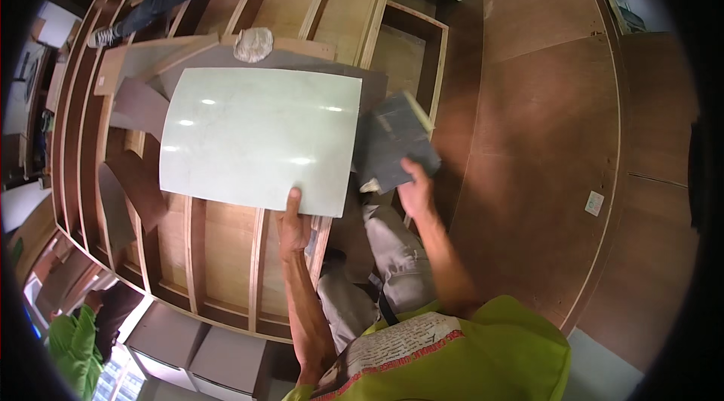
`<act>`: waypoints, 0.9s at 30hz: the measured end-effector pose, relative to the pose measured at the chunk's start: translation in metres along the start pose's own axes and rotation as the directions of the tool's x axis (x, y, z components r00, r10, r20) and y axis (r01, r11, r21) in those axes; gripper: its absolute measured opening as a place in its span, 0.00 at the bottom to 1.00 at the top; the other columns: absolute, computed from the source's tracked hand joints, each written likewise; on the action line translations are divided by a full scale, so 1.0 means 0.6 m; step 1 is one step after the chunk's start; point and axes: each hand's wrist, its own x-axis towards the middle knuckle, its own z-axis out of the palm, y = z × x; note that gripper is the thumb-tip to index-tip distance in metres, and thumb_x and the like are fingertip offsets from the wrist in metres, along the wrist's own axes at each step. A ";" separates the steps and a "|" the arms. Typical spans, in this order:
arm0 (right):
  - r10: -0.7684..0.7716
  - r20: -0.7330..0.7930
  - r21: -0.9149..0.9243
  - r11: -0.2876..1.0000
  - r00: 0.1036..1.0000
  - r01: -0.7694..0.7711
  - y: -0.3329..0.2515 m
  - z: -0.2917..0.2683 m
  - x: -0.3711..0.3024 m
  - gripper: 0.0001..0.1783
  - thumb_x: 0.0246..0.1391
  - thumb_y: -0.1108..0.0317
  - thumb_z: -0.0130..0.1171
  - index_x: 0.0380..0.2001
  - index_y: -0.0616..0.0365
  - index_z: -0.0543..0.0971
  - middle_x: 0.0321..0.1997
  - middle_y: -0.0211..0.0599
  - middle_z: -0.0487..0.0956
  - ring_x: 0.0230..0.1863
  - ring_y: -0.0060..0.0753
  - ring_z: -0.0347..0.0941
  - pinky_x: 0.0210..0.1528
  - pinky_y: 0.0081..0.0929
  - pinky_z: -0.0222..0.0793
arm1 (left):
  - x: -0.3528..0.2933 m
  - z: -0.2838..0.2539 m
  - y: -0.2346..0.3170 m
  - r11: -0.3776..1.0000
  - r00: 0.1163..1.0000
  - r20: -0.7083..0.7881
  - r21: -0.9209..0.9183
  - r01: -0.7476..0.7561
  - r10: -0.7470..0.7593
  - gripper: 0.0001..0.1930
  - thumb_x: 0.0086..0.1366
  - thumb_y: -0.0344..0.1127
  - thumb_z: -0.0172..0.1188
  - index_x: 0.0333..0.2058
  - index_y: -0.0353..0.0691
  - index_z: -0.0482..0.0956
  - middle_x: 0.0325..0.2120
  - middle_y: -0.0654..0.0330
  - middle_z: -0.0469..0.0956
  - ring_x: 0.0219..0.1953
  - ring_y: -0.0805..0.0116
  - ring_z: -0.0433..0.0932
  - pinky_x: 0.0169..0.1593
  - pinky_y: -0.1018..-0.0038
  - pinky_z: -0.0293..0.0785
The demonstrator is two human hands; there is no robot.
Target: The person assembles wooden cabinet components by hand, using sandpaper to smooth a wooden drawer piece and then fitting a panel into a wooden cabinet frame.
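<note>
My left hand [293, 229] grips the near edge of a glossy white panel [260, 137], its thumb on top and the other fingers hidden beneath. Lamps reflect in the panel's smooth face. To the right of it, my right hand [416, 194] is closed on a dark grey sheet [396, 141] with a pale far edge. That thumb lies over the sheet's near corner, while the fingers under it do not show. The two pieces are side by side, the white one partly over a flat dark sheet lying behind.
Below lies a wooden frame [194, 250] with several ribs. A crumpled white cloth [253, 45] and curved brown offcuts [139, 190] rest on it. Another person's leg [162, 7] stretches across the far left; a person in a green shirt [75, 348] is lower left. Brown boards [539, 137] extend to the right.
</note>
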 end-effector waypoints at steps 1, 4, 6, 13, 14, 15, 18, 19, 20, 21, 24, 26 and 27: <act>0.032 -0.035 -0.001 0.999 0.999 -0.032 -0.025 -0.030 0.036 0.21 0.54 0.66 0.55 0.51 0.62 0.71 0.52 0.38 0.74 0.55 0.37 0.69 0.59 0.39 0.61 | 0.022 0.025 -0.001 0.999 0.998 0.046 0.015 0.032 -0.033 0.33 0.60 0.38 0.64 0.60 0.35 0.61 0.57 0.55 0.67 0.59 0.60 0.66 0.63 0.64 0.62; -0.062 -0.101 -0.059 0.997 0.993 0.057 -0.077 -0.099 0.162 0.21 0.53 0.65 0.56 0.50 0.60 0.72 0.50 0.36 0.75 0.54 0.36 0.70 0.58 0.35 0.62 | 0.121 0.101 -0.032 1.000 0.992 0.127 0.029 -0.002 -0.002 0.33 0.61 0.38 0.64 0.60 0.35 0.61 0.57 0.55 0.67 0.59 0.61 0.66 0.62 0.65 0.64; -0.099 -0.107 -0.071 0.993 0.989 0.092 -0.110 -0.109 0.246 0.24 0.52 0.62 0.58 0.50 0.64 0.73 0.52 0.37 0.74 0.53 0.35 0.70 0.58 0.33 0.62 | 0.204 0.159 -0.057 1.000 0.993 0.115 0.028 0.013 -0.016 0.31 0.62 0.38 0.63 0.60 0.35 0.61 0.56 0.55 0.68 0.58 0.62 0.67 0.60 0.67 0.66; -0.083 -0.230 -0.441 0.897 0.970 -0.028 -0.158 -0.199 0.608 0.30 0.50 0.53 0.58 0.49 0.66 0.74 0.50 0.39 0.76 0.51 0.34 0.69 0.55 0.28 0.61 | 0.598 0.346 -0.193 0.996 0.996 0.085 -0.083 0.011 -0.004 0.18 0.66 0.32 0.56 0.52 0.30 0.68 0.48 0.55 0.73 0.50 0.65 0.74 0.56 0.71 0.73; -0.091 -0.224 -0.473 0.881 0.970 -0.027 -0.171 -0.205 0.639 0.30 0.49 0.53 0.58 0.49 0.66 0.74 0.49 0.39 0.76 0.51 0.34 0.69 0.55 0.27 0.61 | 0.643 0.359 -0.214 0.995 0.995 0.084 -0.080 0.052 -0.045 0.18 0.66 0.32 0.56 0.51 0.30 0.69 0.48 0.56 0.74 0.50 0.66 0.74 0.56 0.71 0.74; -0.098 -0.217 -0.503 0.864 0.971 -0.025 -0.183 -0.211 0.666 0.30 0.49 0.53 0.58 0.48 0.67 0.75 0.48 0.39 0.76 0.50 0.34 0.69 0.55 0.27 0.61 | 0.685 0.369 -0.232 0.993 0.993 0.082 -0.076 0.092 -0.085 0.17 0.66 0.31 0.57 0.51 0.30 0.69 0.47 0.56 0.74 0.49 0.66 0.74 0.56 0.71 0.74; -0.018 -0.265 -0.526 0.840 0.964 -0.128 -0.221 -0.220 0.726 0.27 0.48 0.57 0.60 0.47 0.66 0.75 0.47 0.37 0.76 0.49 0.33 0.69 0.55 0.26 0.60 | 0.791 0.373 -0.285 0.988 0.987 0.076 -0.062 0.144 -0.139 0.16 0.64 0.30 0.58 0.49 0.30 0.71 0.47 0.55 0.75 0.50 0.65 0.74 0.57 0.70 0.73; 0.014 -0.285 -0.523 0.836 0.958 -0.168 -0.233 -0.222 0.743 0.26 0.48 0.60 0.60 0.47 0.66 0.75 0.47 0.35 0.76 0.49 0.32 0.69 0.56 0.26 0.60 | 0.818 0.376 -0.300 0.984 0.984 0.074 -0.066 0.165 -0.160 0.16 0.64 0.30 0.58 0.49 0.30 0.71 0.47 0.55 0.75 0.50 0.65 0.74 0.57 0.70 0.73; 0.029 -0.306 -0.516 0.835 0.952 -0.191 -0.237 -0.225 0.755 0.25 0.48 0.60 0.60 0.47 0.66 0.75 0.47 0.36 0.76 0.49 0.32 0.69 0.55 0.26 0.60 | 0.839 0.376 -0.313 0.980 0.981 0.070 -0.072 0.184 -0.179 0.16 0.64 0.29 0.58 0.49 0.30 0.71 0.48 0.55 0.75 0.51 0.64 0.74 0.57 0.70 0.74; 0.045 -0.324 -0.509 0.834 0.945 -0.214 -0.238 -0.226 0.762 0.25 0.48 0.60 0.60 0.47 0.66 0.75 0.47 0.36 0.76 0.48 0.32 0.69 0.55 0.26 0.60 | 0.856 0.372 -0.327 0.980 0.982 0.042 -0.065 0.186 -0.183 0.16 0.63 0.28 0.59 0.49 0.31 0.71 0.47 0.55 0.75 0.50 0.65 0.75 0.57 0.70 0.74; 0.089 -0.359 -0.450 0.855 0.929 -0.256 -0.217 -0.242 0.787 0.25 0.49 0.58 0.59 0.45 0.67 0.76 0.45 0.36 0.77 0.47 0.31 0.69 0.54 0.26 0.61 | 0.893 0.352 -0.364 0.982 0.984 -0.030 -0.081 0.171 -0.173 0.17 0.62 0.29 0.61 0.49 0.31 0.71 0.47 0.55 0.75 0.50 0.64 0.75 0.57 0.69 0.74; 0.128 -0.374 -0.460 0.834 0.919 -0.303 -0.199 -0.263 0.792 0.25 0.49 0.56 0.59 0.43 0.67 0.77 0.43 0.35 0.77 0.46 0.30 0.69 0.53 0.26 0.62 | 0.899 0.354 -0.382 0.983 0.982 -0.073 -0.062 0.170 -0.174 0.20 0.60 0.30 0.63 0.49 0.32 0.71 0.47 0.56 0.75 0.49 0.64 0.75 0.56 0.68 0.74; 0.159 -0.375 -0.494 0.800 0.913 -0.342 -0.188 -0.272 0.792 0.25 0.50 0.55 0.58 0.43 0.67 0.77 0.42 0.35 0.77 0.46 0.30 0.70 0.52 0.26 0.62 | 0.900 0.351 -0.388 0.984 0.978 -0.113 -0.050 0.171 -0.176 0.20 0.60 0.30 0.64 0.50 0.33 0.70 0.47 0.56 0.75 0.49 0.64 0.75 0.55 0.68 0.75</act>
